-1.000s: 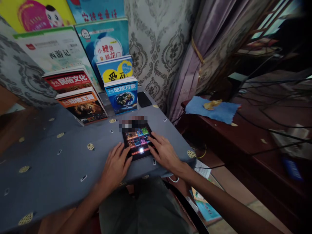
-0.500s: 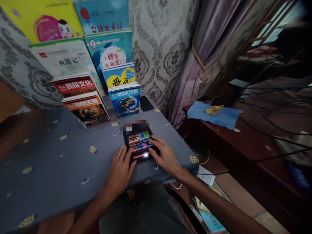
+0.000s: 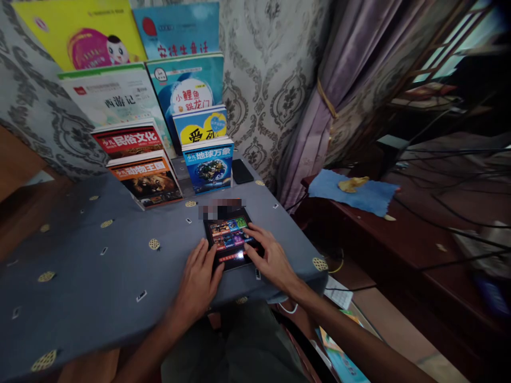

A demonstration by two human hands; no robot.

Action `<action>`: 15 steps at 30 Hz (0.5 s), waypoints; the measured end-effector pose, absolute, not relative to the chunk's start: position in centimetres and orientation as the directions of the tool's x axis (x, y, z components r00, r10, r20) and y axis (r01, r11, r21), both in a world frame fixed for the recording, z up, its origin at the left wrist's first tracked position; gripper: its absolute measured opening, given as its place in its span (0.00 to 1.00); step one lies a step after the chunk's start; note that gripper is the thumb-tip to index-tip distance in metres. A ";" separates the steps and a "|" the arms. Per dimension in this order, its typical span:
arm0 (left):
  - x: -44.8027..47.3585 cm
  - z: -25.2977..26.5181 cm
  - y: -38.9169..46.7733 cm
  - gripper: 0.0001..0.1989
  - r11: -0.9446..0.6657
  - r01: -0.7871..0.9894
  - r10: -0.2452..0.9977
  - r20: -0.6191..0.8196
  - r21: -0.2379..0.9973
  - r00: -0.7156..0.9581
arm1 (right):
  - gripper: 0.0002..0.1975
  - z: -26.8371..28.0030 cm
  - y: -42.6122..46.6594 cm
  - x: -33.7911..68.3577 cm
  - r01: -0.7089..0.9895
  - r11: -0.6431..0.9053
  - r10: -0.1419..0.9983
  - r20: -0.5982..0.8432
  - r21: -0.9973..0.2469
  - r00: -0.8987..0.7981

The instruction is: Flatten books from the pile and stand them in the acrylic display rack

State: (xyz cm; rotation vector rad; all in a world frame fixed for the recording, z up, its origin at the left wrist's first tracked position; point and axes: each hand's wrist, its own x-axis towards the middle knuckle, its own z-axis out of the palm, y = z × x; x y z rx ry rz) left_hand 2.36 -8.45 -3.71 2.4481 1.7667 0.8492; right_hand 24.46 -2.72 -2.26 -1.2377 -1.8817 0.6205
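Note:
A glossy black book [image 3: 229,258] lies flat near the front edge of the table, rows of small colourful pictures on its cover and a bright glare spot low on it. Its far end is blurred by pixelation. My left hand [image 3: 199,276] rests at its left edge, fingers stretched forward and thumb by the near corner. On the right side, my right hand [image 3: 271,258] lies over the edge with fingers apart, its fingertips on the cover. Neither hand is wrapped round the book.
Books stand in tiers at the back, with a lion-cover book [image 3: 154,183] and an earth-cover book [image 3: 211,167] in front. Beside them lies a black phone [image 3: 241,171]. Right of the table, a dark red cabinet [image 3: 359,234] holds a blue cloth [image 3: 351,192] and loose cables.
The view has shifted slightly, so the standing books appear a little further right and lower. Both hands stay in nearly the same place on the black book.

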 end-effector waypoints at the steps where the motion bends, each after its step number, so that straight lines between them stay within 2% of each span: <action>1: 2.4 -3.7 -8.5 0.23 -0.367 0.878 0.880 0.421 0.308 0.220 | 0.21 -2.2 -2.7 24.5 0.524 0.399 0.917 0.339 -0.752 -0.211; 5: 2.5 -3.7 -8.5 0.23 -0.358 0.876 0.886 0.413 0.323 0.209 | 0.21 -2.2 -2.7 24.3 0.503 0.387 0.922 0.340 -0.773 -0.187; 9: 2.3 -3.5 -8.5 0.22 -0.336 0.854 0.906 0.386 0.398 0.176 | 0.20 -2.6 -2.3 24.5 0.468 0.380 0.924 0.347 -0.798 -0.159; 15: 1.3 -2.2 -7.8 0.21 -0.228 0.683 0.960 0.276 0.694 0.040 | 0.19 -4.0 -0.7 25.1 0.394 0.348 0.938 0.318 -0.851 -0.142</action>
